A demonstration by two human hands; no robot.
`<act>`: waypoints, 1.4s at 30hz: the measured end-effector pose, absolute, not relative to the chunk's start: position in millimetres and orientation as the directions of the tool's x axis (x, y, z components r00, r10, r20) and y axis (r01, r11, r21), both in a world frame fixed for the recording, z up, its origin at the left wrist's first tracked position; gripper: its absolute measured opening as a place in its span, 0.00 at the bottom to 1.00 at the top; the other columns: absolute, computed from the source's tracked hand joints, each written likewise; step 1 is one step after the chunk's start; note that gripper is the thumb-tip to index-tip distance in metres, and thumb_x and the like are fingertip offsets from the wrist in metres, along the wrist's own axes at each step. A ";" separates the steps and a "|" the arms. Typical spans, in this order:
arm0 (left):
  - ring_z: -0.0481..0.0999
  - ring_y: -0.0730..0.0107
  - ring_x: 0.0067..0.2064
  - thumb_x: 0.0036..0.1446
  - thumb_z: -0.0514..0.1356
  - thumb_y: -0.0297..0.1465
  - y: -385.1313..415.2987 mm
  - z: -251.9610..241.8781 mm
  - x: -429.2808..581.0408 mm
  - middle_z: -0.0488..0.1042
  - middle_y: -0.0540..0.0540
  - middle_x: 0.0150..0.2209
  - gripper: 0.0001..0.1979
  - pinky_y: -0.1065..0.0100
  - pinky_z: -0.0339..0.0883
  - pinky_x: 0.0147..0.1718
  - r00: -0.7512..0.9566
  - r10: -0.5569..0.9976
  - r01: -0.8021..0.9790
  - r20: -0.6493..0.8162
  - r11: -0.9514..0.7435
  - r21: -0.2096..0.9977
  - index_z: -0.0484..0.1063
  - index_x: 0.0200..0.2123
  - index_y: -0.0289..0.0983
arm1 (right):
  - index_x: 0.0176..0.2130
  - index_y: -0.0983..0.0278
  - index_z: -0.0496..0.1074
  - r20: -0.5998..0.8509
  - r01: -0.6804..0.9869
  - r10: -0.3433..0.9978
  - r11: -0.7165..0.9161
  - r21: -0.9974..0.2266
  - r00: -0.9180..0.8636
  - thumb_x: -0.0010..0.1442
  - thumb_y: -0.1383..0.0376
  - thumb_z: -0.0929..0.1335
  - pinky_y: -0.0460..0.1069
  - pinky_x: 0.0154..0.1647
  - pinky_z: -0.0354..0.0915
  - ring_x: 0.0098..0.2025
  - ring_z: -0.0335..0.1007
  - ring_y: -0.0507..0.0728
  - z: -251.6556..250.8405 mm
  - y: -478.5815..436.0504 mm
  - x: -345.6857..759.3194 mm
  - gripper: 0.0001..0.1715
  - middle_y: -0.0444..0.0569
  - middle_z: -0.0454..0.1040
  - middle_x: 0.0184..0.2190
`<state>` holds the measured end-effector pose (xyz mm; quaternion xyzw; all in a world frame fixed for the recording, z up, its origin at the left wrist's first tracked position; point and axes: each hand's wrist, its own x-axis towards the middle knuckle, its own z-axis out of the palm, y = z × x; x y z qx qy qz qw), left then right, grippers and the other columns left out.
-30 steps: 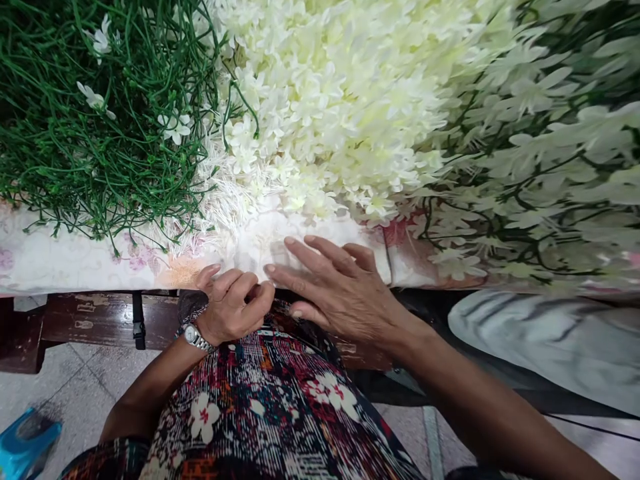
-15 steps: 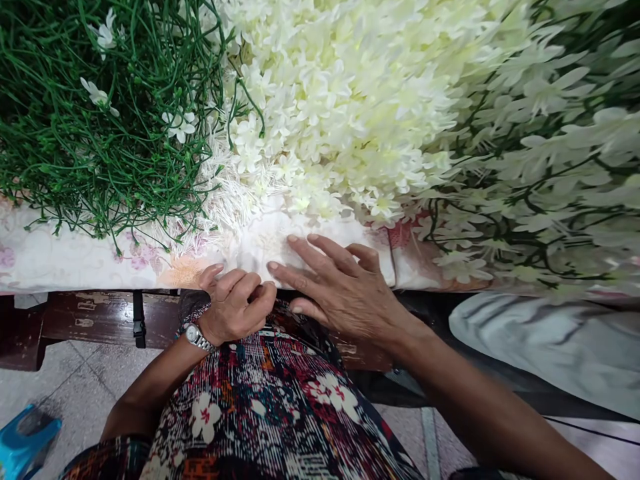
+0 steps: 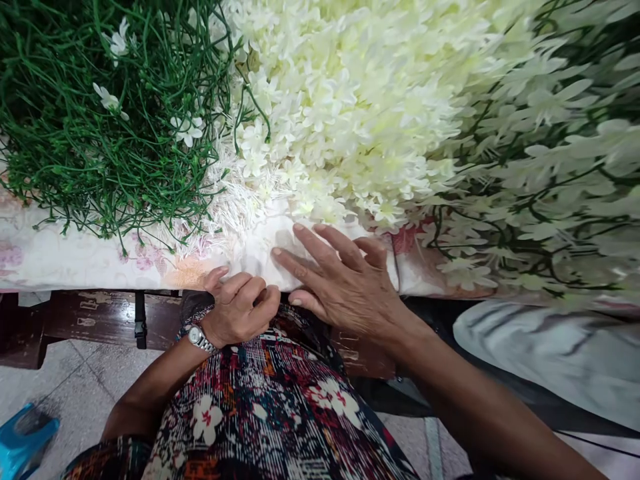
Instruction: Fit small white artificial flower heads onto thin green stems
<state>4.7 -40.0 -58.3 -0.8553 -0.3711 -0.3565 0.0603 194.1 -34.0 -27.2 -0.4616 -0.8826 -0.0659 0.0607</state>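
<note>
At the near edge of a table covered with flower-printed cloth (image 3: 85, 257), my right hand (image 3: 345, 280) lies palm down with its fingers spread. Its fingertips touch the white cloth just in front of the pale yellow-white artificial flowers (image 3: 350, 113). To its left, my left hand (image 3: 243, 307) rests at the cloth's edge with its fingers curled in; anything inside them is hidden. A pile of thin white stem-like pieces (image 3: 233, 207) lies just beyond the left hand. Green artificial stems (image 3: 125, 147) with a few white blossoms are heaped at the far left.
More white artificial flowers on green stems (image 3: 550, 173) cover the right side. Below the table edge are a dark wooden bench (image 3: 95, 317) with a black strap, a pale striped cloth shape (image 3: 540, 353), and a blue plastic item (image 3: 25, 440) on the tiled floor.
My right fingers have shifted slightly away from me on the cloth. The left hand keeps nearly the same curled pose, and the view has moved a little.
</note>
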 end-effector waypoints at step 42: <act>0.63 0.68 0.36 0.43 0.57 0.24 -47.1 -56.7 -31.7 0.69 0.49 0.28 0.11 0.58 0.52 0.43 0.265 0.646 0.791 0.716 -0.570 0.221 0.71 0.33 0.40 | 0.52 0.53 0.58 0.204 0.683 0.668 0.731 0.005 -0.716 0.57 0.53 0.58 0.55 0.51 0.46 0.57 0.49 0.60 -17.9 -4.0 162.9 0.24 0.47 0.54 0.57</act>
